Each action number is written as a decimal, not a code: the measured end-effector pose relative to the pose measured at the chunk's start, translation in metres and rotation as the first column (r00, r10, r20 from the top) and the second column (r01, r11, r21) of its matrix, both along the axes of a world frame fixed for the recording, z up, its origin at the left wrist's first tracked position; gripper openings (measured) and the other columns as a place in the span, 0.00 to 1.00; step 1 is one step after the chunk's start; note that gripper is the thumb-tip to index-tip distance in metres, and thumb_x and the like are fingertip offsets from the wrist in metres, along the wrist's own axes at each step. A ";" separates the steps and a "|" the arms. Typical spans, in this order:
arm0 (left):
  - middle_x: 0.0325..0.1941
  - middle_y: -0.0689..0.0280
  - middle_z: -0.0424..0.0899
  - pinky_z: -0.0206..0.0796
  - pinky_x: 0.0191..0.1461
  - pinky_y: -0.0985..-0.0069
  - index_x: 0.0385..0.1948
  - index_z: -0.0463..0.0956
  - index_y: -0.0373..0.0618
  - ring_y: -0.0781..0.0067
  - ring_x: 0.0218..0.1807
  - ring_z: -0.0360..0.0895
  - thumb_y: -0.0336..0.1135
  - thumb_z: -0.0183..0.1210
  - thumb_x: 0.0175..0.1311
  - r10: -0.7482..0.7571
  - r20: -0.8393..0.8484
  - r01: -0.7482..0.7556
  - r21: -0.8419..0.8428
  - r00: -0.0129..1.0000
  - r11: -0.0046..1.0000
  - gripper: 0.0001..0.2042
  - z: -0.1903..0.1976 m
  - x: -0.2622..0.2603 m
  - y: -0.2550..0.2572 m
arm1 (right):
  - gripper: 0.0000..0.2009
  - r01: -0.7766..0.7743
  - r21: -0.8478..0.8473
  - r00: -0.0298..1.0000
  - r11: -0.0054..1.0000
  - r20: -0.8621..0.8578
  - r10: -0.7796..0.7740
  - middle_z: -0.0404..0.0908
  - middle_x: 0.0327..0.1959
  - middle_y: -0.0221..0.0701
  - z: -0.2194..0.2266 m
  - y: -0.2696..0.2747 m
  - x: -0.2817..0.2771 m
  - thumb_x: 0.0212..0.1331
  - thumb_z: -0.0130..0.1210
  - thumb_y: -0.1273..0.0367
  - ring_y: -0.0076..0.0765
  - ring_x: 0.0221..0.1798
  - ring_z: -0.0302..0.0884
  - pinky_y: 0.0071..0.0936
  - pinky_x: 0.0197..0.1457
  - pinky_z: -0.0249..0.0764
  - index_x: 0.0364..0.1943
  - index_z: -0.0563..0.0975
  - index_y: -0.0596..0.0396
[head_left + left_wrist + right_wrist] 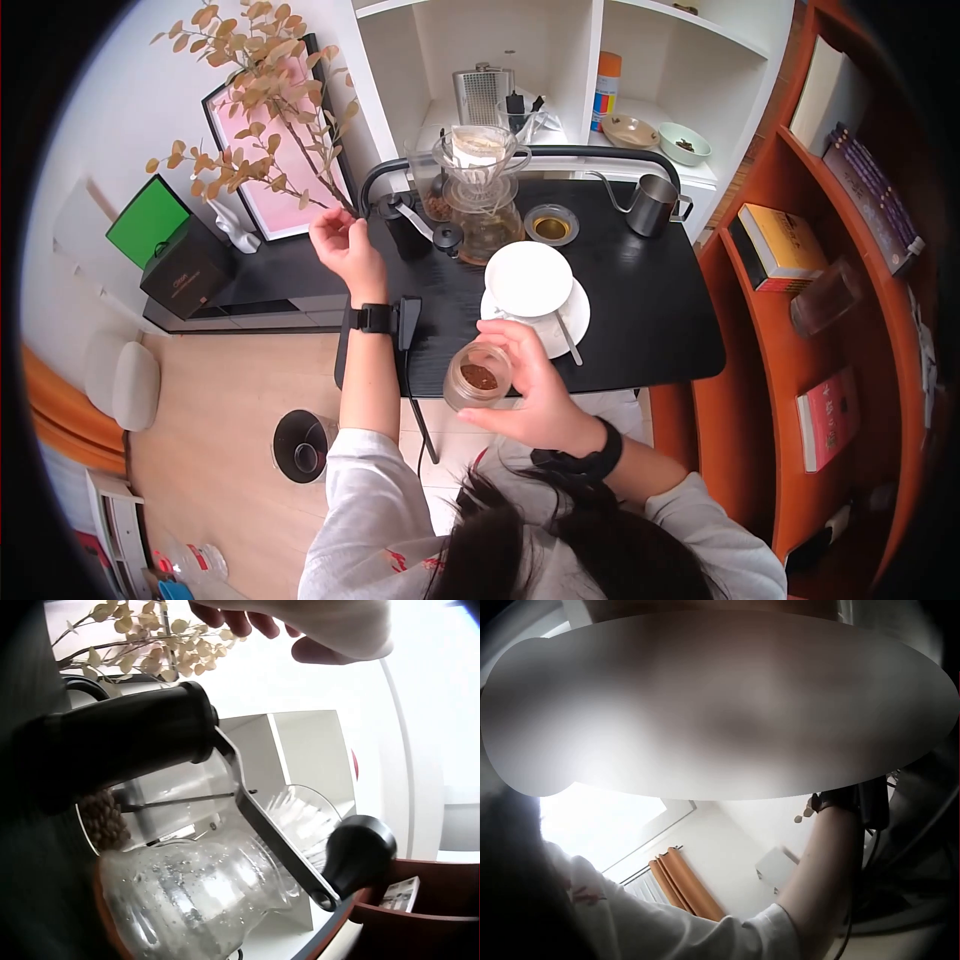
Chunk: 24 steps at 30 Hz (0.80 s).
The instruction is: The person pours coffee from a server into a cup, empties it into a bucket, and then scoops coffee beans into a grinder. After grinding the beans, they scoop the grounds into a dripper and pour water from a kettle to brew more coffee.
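Observation:
My right hand (540, 400) holds a small glass jar (460, 396) with brown ground coffee (478, 376) at its bottom. The jar is tilted over the table's front edge, its mouth facing the head camera. Raised beside the black hand coffee grinder (142, 724), my left hand (347, 247) holds nothing, its fingers loosely bent. The grinder's crank knob (360, 851) points toward the glass carafe (487, 232). On that carafe sits a clear dripper (512, 160) with a paper filter (474, 150). Most of the right wrist view is blurred.
A white cup (528, 278) stands on a saucer (530, 340) with a spoon (568, 338). Behind are a small round dish (552, 225) and a gooseneck kettle (652, 205). A leafy branch (265, 90) hangs near my left hand; an orange bookshelf (735, 400) borders the right.

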State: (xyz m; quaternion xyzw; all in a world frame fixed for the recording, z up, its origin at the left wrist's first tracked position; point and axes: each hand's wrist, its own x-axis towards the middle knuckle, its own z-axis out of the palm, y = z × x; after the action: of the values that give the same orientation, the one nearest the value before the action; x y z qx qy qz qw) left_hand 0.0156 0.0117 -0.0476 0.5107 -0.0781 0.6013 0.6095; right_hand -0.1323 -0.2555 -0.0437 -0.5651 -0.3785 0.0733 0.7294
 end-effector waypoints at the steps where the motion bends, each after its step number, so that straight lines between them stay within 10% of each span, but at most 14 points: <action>1: 0.38 0.66 0.75 0.65 0.41 0.82 0.39 0.69 0.40 0.80 0.35 0.70 0.16 0.52 0.55 -0.066 -0.004 0.066 0.030 0.998 0.997 0.11 0.005 -0.007 -0.005 | 0.41 -0.023 0.005 0.999 1.000 0.038 0.022 0.63 0.62 0.36 0.014 -0.005 0.002 0.47 0.69 0.76 0.34 0.66 0.63 0.34 0.69 0.65 0.66 0.57 0.57; 7: 0.23 0.66 0.75 0.65 0.30 0.81 0.35 0.71 0.36 0.77 0.23 0.71 0.22 0.53 0.61 -0.515 -0.119 0.529 0.165 0.849 0.833 0.04 0.026 -0.035 -0.031 | 0.41 -0.052 -0.194 0.975 0.980 0.201 0.092 0.63 0.63 0.33 0.082 -0.018 0.043 0.47 0.70 0.77 0.29 0.66 0.65 0.30 0.70 0.61 0.67 0.59 0.58; 12: 0.23 0.58 0.79 0.71 0.30 0.76 0.39 0.74 0.30 0.70 0.23 0.78 0.42 0.53 0.68 -0.743 -0.277 0.792 0.182 0.609 0.582 0.18 0.037 -0.045 -0.040 | 0.39 0.062 -0.234 0.923 0.970 0.383 0.034 0.67 0.61 0.35 0.103 -0.008 0.071 0.45 0.71 0.75 0.33 0.64 0.69 0.31 0.67 0.64 0.64 0.64 0.58; 16: 0.50 0.54 0.80 0.71 0.58 0.70 0.52 0.71 0.29 0.65 0.53 0.79 0.60 0.66 0.54 -0.856 -0.401 0.939 0.033 0.325 0.342 0.38 0.035 -0.051 -0.043 | 0.37 0.087 -0.193 0.869 0.977 0.494 0.020 0.70 0.57 0.37 0.108 0.001 0.089 0.44 0.70 0.75 0.39 0.61 0.72 0.33 0.63 0.69 0.63 0.65 0.56; 24: 0.48 0.55 0.81 0.75 0.54 0.65 0.56 0.67 0.32 0.56 0.49 0.82 0.47 0.77 0.36 -0.864 -0.495 0.958 -0.194 0.092 0.213 0.44 0.050 -0.058 -0.053 | 0.35 0.092 -0.174 0.836 0.981 0.548 0.019 0.72 0.53 0.38 0.100 0.012 0.110 0.46 0.68 0.73 0.44 0.57 0.73 0.37 0.56 0.72 0.61 0.65 0.56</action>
State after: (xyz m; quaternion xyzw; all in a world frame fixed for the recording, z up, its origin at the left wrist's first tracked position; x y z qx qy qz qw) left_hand -0.0426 -0.0415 0.0027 0.5379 -0.2686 -0.0781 0.7952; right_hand -0.0222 -0.2436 0.0564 -0.6375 -0.5513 -0.0688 0.5338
